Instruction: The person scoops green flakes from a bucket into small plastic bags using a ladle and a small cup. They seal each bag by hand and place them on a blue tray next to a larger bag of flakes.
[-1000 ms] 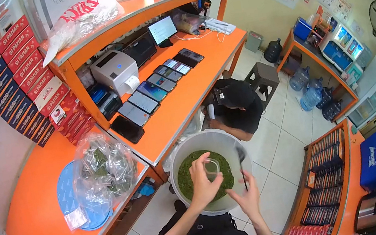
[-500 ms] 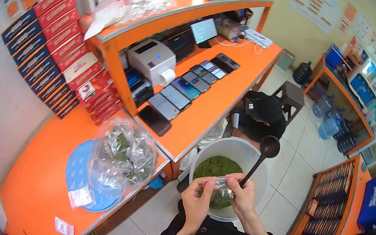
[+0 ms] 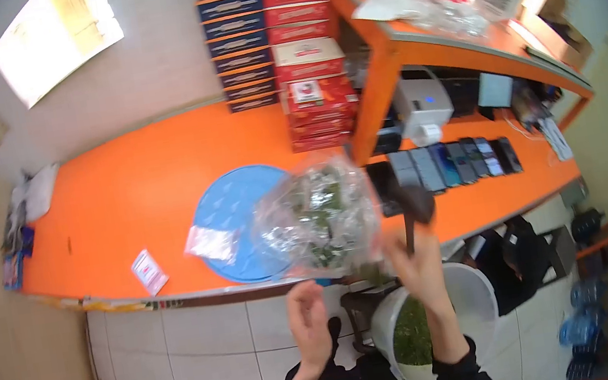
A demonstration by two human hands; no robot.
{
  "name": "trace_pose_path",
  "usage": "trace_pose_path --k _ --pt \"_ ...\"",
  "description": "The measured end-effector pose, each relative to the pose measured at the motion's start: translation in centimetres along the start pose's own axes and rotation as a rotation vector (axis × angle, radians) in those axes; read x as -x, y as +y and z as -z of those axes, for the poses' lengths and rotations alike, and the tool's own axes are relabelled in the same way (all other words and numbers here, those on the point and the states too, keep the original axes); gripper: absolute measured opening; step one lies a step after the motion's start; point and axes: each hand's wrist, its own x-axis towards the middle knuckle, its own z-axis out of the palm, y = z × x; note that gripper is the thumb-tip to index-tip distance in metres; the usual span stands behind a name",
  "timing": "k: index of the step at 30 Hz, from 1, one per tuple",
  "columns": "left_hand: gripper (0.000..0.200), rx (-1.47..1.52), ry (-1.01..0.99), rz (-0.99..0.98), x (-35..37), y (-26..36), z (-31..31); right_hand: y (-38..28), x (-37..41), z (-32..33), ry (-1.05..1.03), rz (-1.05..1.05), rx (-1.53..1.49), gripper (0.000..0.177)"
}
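At the front edge of the orange counter: dark ladle, held upright with the bowl uppermost, just right of a large clear plastic bag.

Right hand: clenched round the lower part of the ladle handle, fingers wrapped, forearm in a dark sleeve rising from below.

Left hand: raised just under the bag's lower edge, back toward the camera, fingers loosely curled. Whether it grips anything cannot be told.

Bag: crumpled and bulging, with green leafy contents showing through. It rests on the right part of a round blue lid that lies flat on the counter.

Small clear packet: lies on the lid, left of the bag.

Red-and-white sachet: flat on the counter, left of the lid, near the front edge.

White bucket: on the floor below the right forearm, partly under the counter edge, with green chopped matter inside.

Row of phones: face up, side by side on the counter to the right of the ladle bowl.

White printer: behind the phones, under an orange upper shelf.

Stacked red and dark-blue boxes: against the wall, behind the lid.

Second person: dark clothing, low beside the counter, right of the bucket.

Tiled floor: pale, below the counter front.
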Motion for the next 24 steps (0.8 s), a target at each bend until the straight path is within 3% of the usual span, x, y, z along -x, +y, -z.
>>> trace_pose_path --k 1,2,4,5,6,9,12,14,15,17,20,22,24 --pt "0.026 -0.100 0.098 0.025 -1.0 -1.0 1.9 0.5 -2.3 -1.5 0.001 -0.099 0.050 0.016" --pt "0.028 -0.198 0.193 0.054 -2.2 -2.4 4.2 3.5 -4.5 -4.0 0.142 0.170 0.063 0.022" --pt "0.032 -0.349 0.336 0.033 -5.5 -5.1 8.9 2.7 -4.5 -5.4 0.017 -0.006 0.228 0.054" --pt "0.035 -0.614 0.344 -0.072 -7.8 -7.4 12.1 3.1 -3.2 -6.2 0.010 0.016 0.188 0.083" --pt "0.039 -0.880 0.346 -0.162 -9.5 -9.5 14.9 3.2 -1.6 -6.9 -0.037 -0.012 0.194 0.087" --pt "0.038 -1.188 0.291 -0.112 -14.1 -11.8 17.6 5.3 4.1 -8.5 -0.258 -0.107 0.094 0.093" --pt "0.033 -1.383 0.122 -0.079 -16.6 -13.3 18.1 6.2 7.1 -9.1 -0.420 -0.249 0.009 0.084" --pt "0.018 -1.215 0.252 -0.070 -17.4 -14.9 19.1 5.5 7.4 -8.1 -0.503 -0.291 -0.005 0.077" --pt "0.015 -1.151 0.309 -0.101 -17.5 -14.6 19.2 5.2 7.0 -7.7 -0.488 -0.332 -0.022 0.058" --pt "0.006 -1.028 0.397 -0.241 -16.7 -11.7 17.7 5.3 6.3 -7.7 -0.393 -0.221 -0.076 0.048" --pt "0.005 -1.102 0.217 -0.405 -12.4 -4.9 13.9 2.9 3.1 -7.7 -0.305 -0.011 -0.028 0.032" --pt "0.007 -1.092 -0.020 -0.327 -8.8 -0.6 10.7 1.1 1.6 -8.5 -0.195 0.239 -0.149 0.027" --pt "0.012 -0.952 -0.170 -0.312 -6.1 1.8 8.2 -1.2 -0.3 -8.0 -0.420 0.289 -0.001 0.021"
